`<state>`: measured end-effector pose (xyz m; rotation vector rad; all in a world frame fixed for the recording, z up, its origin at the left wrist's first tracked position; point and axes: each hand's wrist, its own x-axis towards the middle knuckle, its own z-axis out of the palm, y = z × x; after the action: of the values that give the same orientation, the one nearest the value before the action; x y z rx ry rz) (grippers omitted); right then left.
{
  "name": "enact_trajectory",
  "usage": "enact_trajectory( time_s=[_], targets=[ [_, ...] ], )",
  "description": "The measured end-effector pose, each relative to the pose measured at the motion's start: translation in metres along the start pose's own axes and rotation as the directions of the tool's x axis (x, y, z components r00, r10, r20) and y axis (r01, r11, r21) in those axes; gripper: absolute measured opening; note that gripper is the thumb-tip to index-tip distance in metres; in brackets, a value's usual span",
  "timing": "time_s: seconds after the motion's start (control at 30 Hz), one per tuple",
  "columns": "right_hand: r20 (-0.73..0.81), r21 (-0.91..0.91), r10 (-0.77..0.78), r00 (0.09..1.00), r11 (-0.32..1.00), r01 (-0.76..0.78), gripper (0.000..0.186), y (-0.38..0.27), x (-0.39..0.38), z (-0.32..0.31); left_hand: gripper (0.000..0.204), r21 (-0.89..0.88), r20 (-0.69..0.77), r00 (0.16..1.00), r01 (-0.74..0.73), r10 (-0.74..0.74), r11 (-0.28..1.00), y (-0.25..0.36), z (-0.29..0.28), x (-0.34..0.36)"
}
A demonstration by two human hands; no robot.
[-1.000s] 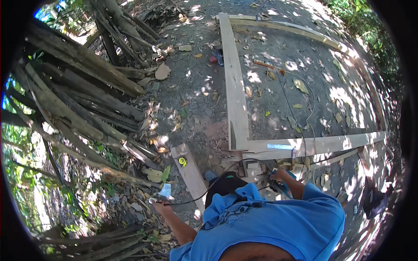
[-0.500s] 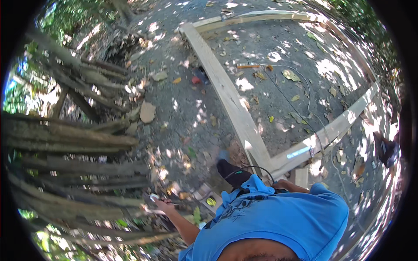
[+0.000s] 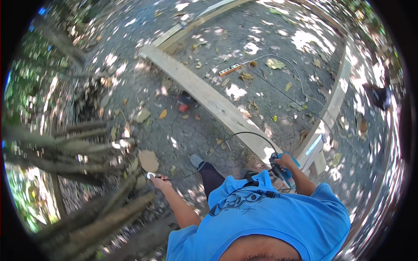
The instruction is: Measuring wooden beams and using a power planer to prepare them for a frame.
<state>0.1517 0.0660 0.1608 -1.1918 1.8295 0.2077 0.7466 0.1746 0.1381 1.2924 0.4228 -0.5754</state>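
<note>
My right hand [image 3: 285, 162] grips a blue-and-black corded power tool [image 3: 284, 172] beside the near corner of a timber frame; its exact kind is partly hidden by my hand and shirt. From the tool a black cord [image 3: 249, 132] arches leftward over a frame board [image 3: 209, 93] and runs down to my left hand. Held out to the left, my left hand [image 3: 162, 182] is closed round the cord's end, where a small white piece [image 3: 150, 175], seemingly its plug, sticks out past the fingers. A red-and-dark object [image 3: 184, 105] lies against the board's left side.
Inside the frame, an orange power strip [image 3: 230, 69] lies on the dirt with a pale cord [image 3: 296, 74] trailing from it. Another frame board [image 3: 333, 104] runs along the right. Stacked logs [image 3: 96, 217] border the left. A dark object [image 3: 378, 96] lies at far right.
My view has turned, and my left hand has moved forward with the cord end. My right hand has come forward too, bringing the power tool into sight from behind my shirt.
</note>
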Motion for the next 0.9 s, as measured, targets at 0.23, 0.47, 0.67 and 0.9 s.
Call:
enact_trajectory(
  time_s=[0.23, 0.47, 0.67, 0.9],
  targets=[
    [-0.141, 0.237, 0.181, 0.973, 0.961, -0.145, 0.042, -0.105, -0.004, 0.071, 0.028, 0.317, 0.303, 0.932, 0.096, -0.197, 0.944, 0.015, 0.241, 0.109],
    [-0.076, 0.647, 0.432, 0.899, 0.707, -0.285, 0.044, -0.177, 0.003, 0.142, 0.032, 0.61, 0.534, 0.737, 0.004, -0.415, 0.792, -0.021, 0.45, 0.129],
    [-0.092, 0.827, 0.544, 0.834, 0.509, -0.241, 0.048, -0.234, 0.084, 0.18, 0.03, 0.823, 0.45, 0.643, -0.029, -0.62, 0.567, -0.085, 0.565, 0.136],
    [-0.169, 0.845, 0.629, 0.759, 0.489, -0.217, 0.069, -0.266, 0.179, 0.172, 0.035, 0.872, 0.489, 0.479, -0.284, -0.729, 0.398, -0.14, 0.658, 0.083]
  ],
)
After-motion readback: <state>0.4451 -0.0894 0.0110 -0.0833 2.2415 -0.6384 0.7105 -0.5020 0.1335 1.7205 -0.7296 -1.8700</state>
